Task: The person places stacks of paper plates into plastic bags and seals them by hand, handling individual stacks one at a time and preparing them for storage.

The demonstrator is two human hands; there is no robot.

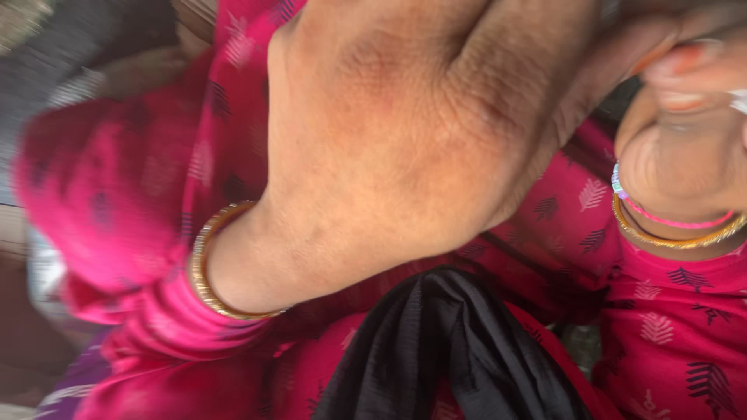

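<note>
My left hand (397,132) fills the middle of the view, very close to the camera, with its back toward me and a gold bangle (204,268) on the wrist. Its fingers run out of the top of the frame, so what they hold is hidden. My right hand (685,132) is at the upper right and touches the left hand there. It has orange-painted nails, and a gold and a pink bangle (673,229) circle its wrist. A small white thing (739,99) shows at its fingertips, too cut off to identify.
A pink garment with a dark leaf pattern (669,334) covers both arms and my lap. A black cloth (443,350) hangs in folds at the bottom centre. The left background is blurred.
</note>
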